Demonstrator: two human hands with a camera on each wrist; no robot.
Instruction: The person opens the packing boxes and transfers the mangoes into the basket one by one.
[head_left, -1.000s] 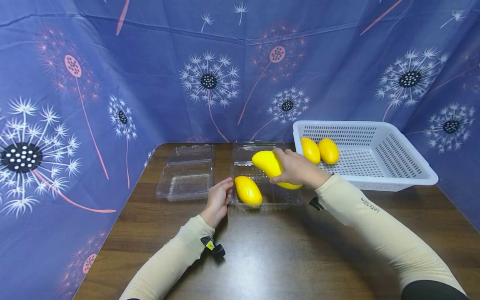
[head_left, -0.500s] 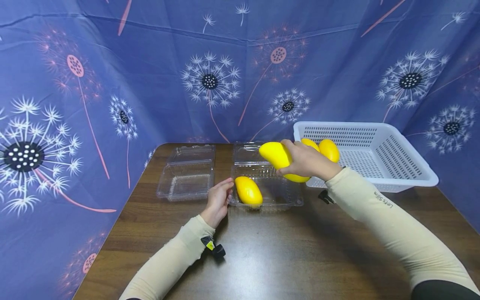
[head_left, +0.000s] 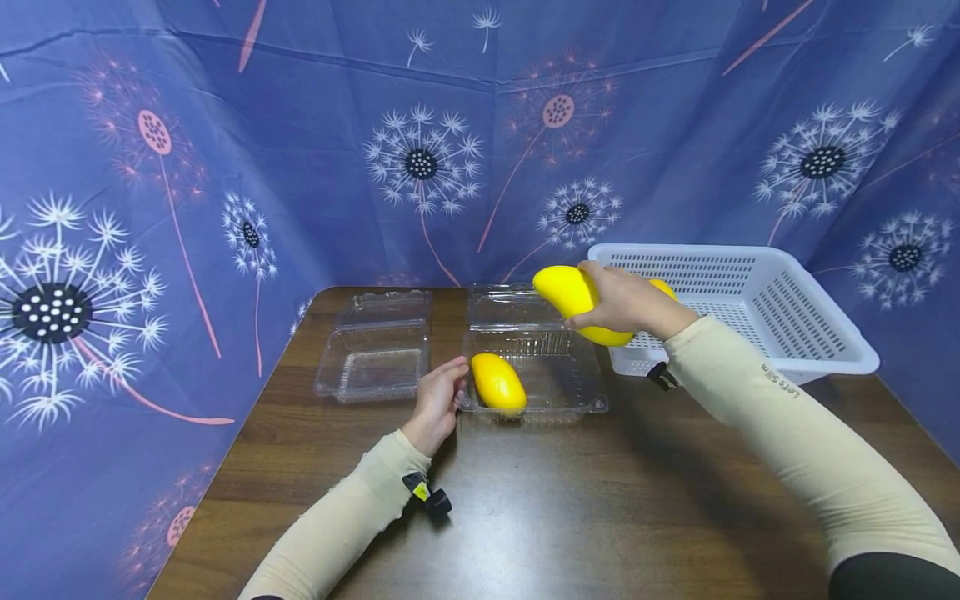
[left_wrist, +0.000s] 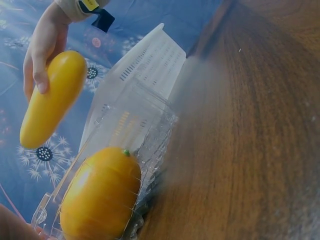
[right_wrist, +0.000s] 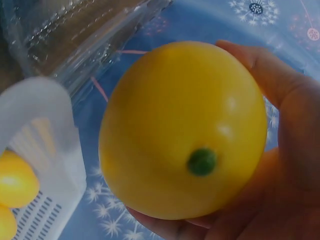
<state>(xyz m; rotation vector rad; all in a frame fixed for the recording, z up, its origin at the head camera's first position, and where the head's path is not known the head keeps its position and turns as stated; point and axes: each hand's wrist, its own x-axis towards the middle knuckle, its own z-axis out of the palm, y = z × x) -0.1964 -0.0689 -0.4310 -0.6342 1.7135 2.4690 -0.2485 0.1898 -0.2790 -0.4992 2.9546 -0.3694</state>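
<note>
My right hand [head_left: 618,302] grips a yellow mango [head_left: 567,292] in the air, above the right back part of an opened clear plastic clamshell container [head_left: 555,409]. In the right wrist view, fingers and thumb wrap this mango [right_wrist: 175,110], whose green stem spot faces the camera. Another mango [head_left: 498,383] lies in the left part of that container. At the container's left side, my left hand [head_left: 435,404] holds the edge by its fingers; they are partly hidden. The left wrist view shows the mango [left_wrist: 102,195] behind the clear wall and only a bit of the left hand.
A white perforated basket [head_left: 825,367] stands at the back right, with mangoes [right_wrist: 17,180] in its left end, mostly hidden by my right hand in the head view. A second opened clear container [head_left: 371,367] lies to the left. A patterned blue cloth [head_left: 480,167] hangs behind the table.
My right hand has lifted the mango up and to the right, from low over the container toward the basket's left end. The left hand and the mango in the container stay put.
</note>
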